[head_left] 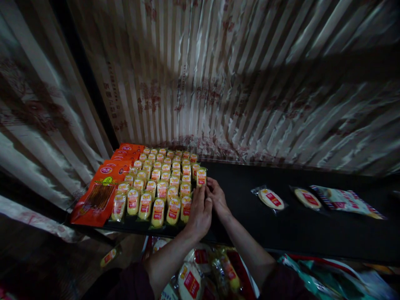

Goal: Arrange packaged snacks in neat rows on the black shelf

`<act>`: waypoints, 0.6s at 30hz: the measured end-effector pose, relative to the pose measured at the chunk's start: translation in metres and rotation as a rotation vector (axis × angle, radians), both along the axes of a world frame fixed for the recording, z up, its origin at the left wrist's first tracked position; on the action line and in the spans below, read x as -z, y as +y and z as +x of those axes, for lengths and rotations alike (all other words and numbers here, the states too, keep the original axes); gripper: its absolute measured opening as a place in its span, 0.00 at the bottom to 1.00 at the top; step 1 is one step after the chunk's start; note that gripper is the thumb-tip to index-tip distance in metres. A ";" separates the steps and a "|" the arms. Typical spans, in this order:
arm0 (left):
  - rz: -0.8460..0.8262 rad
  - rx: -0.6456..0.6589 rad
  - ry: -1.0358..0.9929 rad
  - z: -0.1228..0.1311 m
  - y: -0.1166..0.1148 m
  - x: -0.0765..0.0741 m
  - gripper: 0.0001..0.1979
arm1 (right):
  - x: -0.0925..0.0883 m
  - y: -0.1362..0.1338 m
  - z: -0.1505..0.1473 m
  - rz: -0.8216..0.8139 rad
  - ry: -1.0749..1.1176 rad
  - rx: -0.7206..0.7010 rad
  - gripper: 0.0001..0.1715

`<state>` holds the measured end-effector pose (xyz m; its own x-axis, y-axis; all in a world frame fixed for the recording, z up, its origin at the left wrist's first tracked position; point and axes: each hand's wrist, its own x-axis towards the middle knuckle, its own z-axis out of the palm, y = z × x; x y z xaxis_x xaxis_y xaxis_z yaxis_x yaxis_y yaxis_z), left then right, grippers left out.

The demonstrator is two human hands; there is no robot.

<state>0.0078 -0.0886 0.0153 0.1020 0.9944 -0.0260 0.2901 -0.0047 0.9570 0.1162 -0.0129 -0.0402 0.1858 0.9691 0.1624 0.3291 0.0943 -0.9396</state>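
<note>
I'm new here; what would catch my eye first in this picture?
Probably the close rows of yellow wrapped snacks on the black shelf, with the left hand and right hand at their right edge. Bright orange packets lie overlapping at the shelf's left end. Behind, a striped backdrop with reddish prints fills the upper view.

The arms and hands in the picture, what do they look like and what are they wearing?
The left hand and right hand are bare, with no gloves. The forearms are bare too. Dark, purplish sleeves cover the arms higher up. It's too dim to spot rings.
</note>
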 end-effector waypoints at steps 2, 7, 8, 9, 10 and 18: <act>0.007 0.002 0.008 -0.001 0.002 0.001 0.27 | 0.002 0.003 -0.002 -0.012 -0.011 -0.002 0.22; -0.003 0.014 -0.021 -0.001 0.002 0.005 0.27 | 0.001 0.004 -0.006 -0.045 -0.040 -0.011 0.24; -0.011 0.021 -0.023 0.000 0.003 0.005 0.27 | 0.001 0.004 -0.007 -0.050 -0.048 -0.010 0.24; -0.014 0.024 -0.022 0.000 0.003 0.004 0.27 | 0.000 0.003 -0.008 -0.053 -0.056 -0.009 0.24; -0.014 0.024 -0.018 -0.001 0.003 0.004 0.27 | -0.001 0.003 -0.008 -0.056 -0.065 -0.011 0.24; -0.057 0.067 0.022 -0.003 0.004 -0.001 0.29 | -0.002 0.004 -0.009 -0.036 -0.141 -0.044 0.21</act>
